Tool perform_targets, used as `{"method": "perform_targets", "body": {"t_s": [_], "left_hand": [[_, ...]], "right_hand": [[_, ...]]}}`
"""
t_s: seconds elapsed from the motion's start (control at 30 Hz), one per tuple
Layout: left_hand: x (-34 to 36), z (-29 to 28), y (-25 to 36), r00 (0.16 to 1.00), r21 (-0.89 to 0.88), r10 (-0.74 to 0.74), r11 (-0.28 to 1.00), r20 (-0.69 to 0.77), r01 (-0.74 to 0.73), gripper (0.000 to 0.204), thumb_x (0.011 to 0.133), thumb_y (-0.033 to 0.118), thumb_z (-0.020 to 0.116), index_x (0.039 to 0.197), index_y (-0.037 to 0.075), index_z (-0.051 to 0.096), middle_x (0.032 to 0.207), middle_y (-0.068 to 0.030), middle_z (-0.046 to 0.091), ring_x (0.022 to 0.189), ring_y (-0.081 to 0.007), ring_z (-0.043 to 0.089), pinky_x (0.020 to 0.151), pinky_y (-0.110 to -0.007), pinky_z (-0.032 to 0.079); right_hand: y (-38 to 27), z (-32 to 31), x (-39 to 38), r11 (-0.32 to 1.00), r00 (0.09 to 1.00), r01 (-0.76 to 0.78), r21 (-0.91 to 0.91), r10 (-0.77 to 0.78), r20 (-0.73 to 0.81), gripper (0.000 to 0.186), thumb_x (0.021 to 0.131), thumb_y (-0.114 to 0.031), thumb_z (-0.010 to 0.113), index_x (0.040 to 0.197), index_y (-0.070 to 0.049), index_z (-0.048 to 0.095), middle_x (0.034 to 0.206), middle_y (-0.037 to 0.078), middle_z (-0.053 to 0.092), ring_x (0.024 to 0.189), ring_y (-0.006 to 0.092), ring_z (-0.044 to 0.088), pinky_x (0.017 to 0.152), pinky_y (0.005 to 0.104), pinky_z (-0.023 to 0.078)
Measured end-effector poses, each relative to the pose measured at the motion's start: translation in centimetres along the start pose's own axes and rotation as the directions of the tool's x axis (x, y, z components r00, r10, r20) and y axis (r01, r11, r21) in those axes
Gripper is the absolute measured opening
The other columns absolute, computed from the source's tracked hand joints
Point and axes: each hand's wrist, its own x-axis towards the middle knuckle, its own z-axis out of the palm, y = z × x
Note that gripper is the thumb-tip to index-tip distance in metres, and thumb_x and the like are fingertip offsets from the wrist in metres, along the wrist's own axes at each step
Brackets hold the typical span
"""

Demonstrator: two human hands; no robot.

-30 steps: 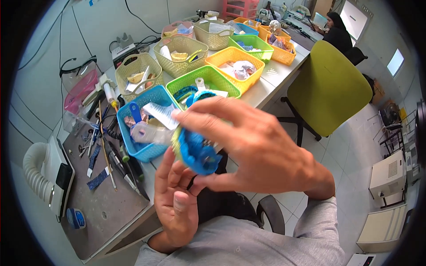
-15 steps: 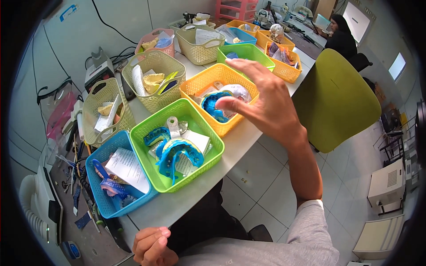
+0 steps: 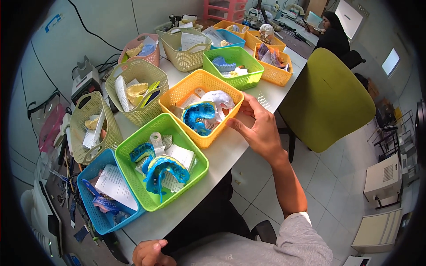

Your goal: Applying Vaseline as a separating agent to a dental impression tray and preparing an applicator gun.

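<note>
My right hand (image 3: 258, 128) grips the right corner of a yellow basket (image 3: 205, 141), thumb on the near wall and fingers round the far side. Inside that basket lie a blue dental impression (image 3: 198, 116), a white lump (image 3: 218, 100) that looks like plaster, and papers. Left of it stands a bright green basket (image 3: 162, 205) holding blue impressions (image 3: 163, 174), a metal tray handle (image 3: 156, 142) and a paper slip. My left hand (image 3: 153, 253) is closed, fingers curled, at the lower edge below the table; nothing shows in it.
A blue basket (image 3: 84, 195) with a purple impression tray stands at the near left. Olive baskets (image 3: 137, 73), a pink basket (image 3: 153, 57) and more coloured baskets line the table behind. A green chair (image 3: 328, 102) is at the right. Another person (image 3: 333, 33) sits far right.
My right hand has come down from above the yellow basket to its right corner and now grips it. The whole view has shifted slightly. My left hand stays low and closed.
</note>
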Motion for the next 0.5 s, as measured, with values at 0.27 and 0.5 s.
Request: {"method": "perform_targets", "body": {"t_s": [0.27, 0.5], "left_hand": [[0.4, 0.8, 0.4, 1.0, 0.116, -0.017, 0.993, 0.009, 0.016, 0.022, 0.091, 0.004, 0.056, 0.109, -0.008, 0.059, 0.09, -0.0161, 0.069, 0.064, -0.0135, 0.058, 0.057, -0.025, 0.048], [0.3, 1.1, 0.7, 0.996, 0.254, -0.059, 0.966, 0.06, 0.042, 0.024, 0.092, 0.006, 0.056, 0.11, -0.009, 0.058, 0.076, -0.0112, 0.062, 0.061, -0.0151, 0.055, 0.055, -0.026, 0.049]], "right_hand": [[0.1, -0.5, 1.1, 0.998, 0.997, 0.048, -0.047, -0.046, 0.055, 0.065, 0.078, -0.037, 0.075, 0.122, 0.005, 0.052, 0.105, 0.019, 0.064, 0.095, 0.0289, 0.065, 0.083, 0.0364, 0.052], [2.9, -3.7, 4.0, 0.994, 0.972, 0.041, -0.101, -0.063, -0.226, 0.05, 0.078, -0.025, 0.076, 0.12, -0.004, 0.057, 0.112, 0.012, 0.059, 0.082, 0.0167, 0.066, 0.066, 0.0325, 0.055]]}}
